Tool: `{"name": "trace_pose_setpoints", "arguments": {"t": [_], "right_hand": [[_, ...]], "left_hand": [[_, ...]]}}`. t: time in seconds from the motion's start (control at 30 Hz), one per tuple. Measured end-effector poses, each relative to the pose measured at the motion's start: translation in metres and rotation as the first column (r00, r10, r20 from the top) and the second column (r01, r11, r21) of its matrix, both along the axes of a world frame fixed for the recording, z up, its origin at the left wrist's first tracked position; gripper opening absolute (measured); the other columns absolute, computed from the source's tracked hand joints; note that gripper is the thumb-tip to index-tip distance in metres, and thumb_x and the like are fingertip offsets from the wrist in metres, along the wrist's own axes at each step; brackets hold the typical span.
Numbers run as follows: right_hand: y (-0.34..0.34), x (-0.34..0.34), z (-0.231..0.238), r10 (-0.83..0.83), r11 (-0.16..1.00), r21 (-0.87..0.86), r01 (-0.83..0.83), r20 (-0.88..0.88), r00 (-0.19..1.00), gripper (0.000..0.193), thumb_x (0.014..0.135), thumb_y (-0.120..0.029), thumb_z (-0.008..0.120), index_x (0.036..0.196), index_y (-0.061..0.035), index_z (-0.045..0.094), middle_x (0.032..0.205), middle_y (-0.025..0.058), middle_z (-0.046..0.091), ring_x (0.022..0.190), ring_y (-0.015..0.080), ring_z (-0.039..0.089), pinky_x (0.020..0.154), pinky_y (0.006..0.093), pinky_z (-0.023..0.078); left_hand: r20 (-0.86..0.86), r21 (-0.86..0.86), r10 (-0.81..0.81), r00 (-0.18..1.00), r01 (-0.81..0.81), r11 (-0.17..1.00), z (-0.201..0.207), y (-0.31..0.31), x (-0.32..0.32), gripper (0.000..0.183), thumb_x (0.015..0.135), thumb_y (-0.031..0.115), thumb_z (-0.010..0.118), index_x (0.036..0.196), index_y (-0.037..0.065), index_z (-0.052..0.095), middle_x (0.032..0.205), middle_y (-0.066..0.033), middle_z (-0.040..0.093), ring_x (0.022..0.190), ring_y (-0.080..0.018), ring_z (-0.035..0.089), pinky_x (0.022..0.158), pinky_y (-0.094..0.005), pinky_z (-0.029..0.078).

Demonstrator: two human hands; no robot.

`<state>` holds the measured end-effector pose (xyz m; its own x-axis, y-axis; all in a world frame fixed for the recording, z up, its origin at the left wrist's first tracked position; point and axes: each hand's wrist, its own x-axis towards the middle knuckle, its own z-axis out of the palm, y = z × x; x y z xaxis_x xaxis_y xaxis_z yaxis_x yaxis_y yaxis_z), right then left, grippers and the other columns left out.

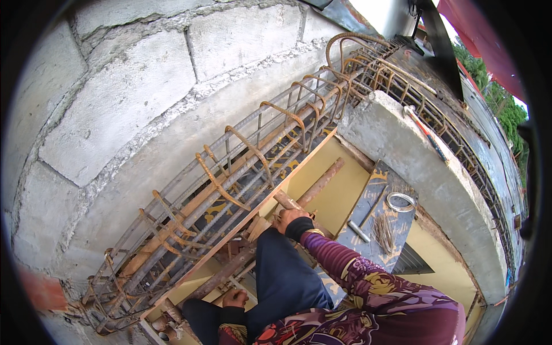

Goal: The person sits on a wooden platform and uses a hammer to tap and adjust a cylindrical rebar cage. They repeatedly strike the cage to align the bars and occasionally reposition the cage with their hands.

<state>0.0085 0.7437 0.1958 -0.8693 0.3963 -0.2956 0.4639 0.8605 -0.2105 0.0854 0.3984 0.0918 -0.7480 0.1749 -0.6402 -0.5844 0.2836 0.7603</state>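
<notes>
My right hand [286,218] reaches forward past my bent knee, its fingers curled beside the end of a round wooden post [286,200] and a small wood block [258,228]. What it grips, if anything, is hidden. My left hand [234,297] is low between my knees, fingers folded in; whatever might be inside cannot be made out. Ahead of both runs a long rusty rebar cage [230,158] with bent stirrups, lying along a board with a thin wooden edge [275,192].
A block wall [135,69] rises behind the cage. To my right, a dark panel holds a wire coil [401,202], a bundle of tie wires [383,233] and a short metal tube [359,231]. A hammer [425,133] lies on the concrete beam [397,123], beside another rebar cage.
</notes>
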Motion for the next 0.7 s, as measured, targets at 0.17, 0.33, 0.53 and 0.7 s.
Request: {"name": "trace_pose_setpoints", "arguments": {"t": [0.17, 0.33, 0.53, 0.7], "right_hand": [[-0.001, -0.001, 0.011, -0.01, 0.999, -0.047, 0.015, 0.093, 0.996, 0.049, 0.086, -0.049, 0.053, 0.105, -0.007, 0.069, 0.105, 0.0168, 0.069, 0.098, 0.0319, 0.067, 0.084, 0.0452, 0.052], [0.001, -0.003, 0.004, -0.009, 0.999, -0.041, 0.012, 0.088, 0.996, 0.048, 0.086, -0.047, 0.052, 0.105, -0.0072, 0.069, 0.105, 0.0174, 0.069, 0.099, 0.0321, 0.067, 0.085, 0.045, 0.052], [0.003, 0.001, -0.006, 0.001, 1.0, -0.024, -0.001, -0.009, 1.0, 0.049, 0.086, -0.051, 0.052, 0.101, -0.0081, 0.069, 0.095, 0.0172, 0.07, 0.091, 0.033, 0.067, 0.079, 0.045, 0.053], [0.006, 0.002, -0.003, -0.008, 0.999, -0.048, 0.008, 0.006, 1.0, 0.048, 0.085, -0.05, 0.053, 0.101, -0.0075, 0.069, 0.095, 0.0178, 0.07, 0.092, 0.0334, 0.067, 0.079, 0.0453, 0.053]], "left_hand": [[0.067, 0.073, 0.056, 0.996, -0.06, 0.996, -0.001, -0.002, -0.003, 0.025, 0.085, 0.018, 0.069, 0.097, -0.003, 0.065, 0.073, -0.0108, 0.066, 0.061, -0.0142, 0.06, 0.054, -0.0267, 0.047], [0.09, 0.068, 0.051, 0.995, -0.057, 0.996, -0.003, 0.0, -0.003, 0.027, 0.085, 0.016, 0.069, 0.101, -0.004, 0.064, 0.077, -0.0109, 0.066, 0.062, -0.0142, 0.06, 0.054, -0.026, 0.046], [0.128, 0.118, 0.032, 0.991, -0.048, 0.992, -0.017, -0.005, -0.004, 0.033, 0.086, 0.015, 0.068, 0.11, -0.006, 0.059, 0.08, -0.0119, 0.064, 0.062, -0.0147, 0.059, 0.053, -0.0253, 0.045], [0.149, 0.059, 0.01, 0.989, -0.018, 0.998, -0.006, 0.003, -0.004, 0.036, 0.086, 0.017, 0.068, 0.112, -0.005, 0.057, 0.079, -0.0116, 0.064, 0.06, -0.014, 0.057, 0.053, -0.0248, 0.044]]}}
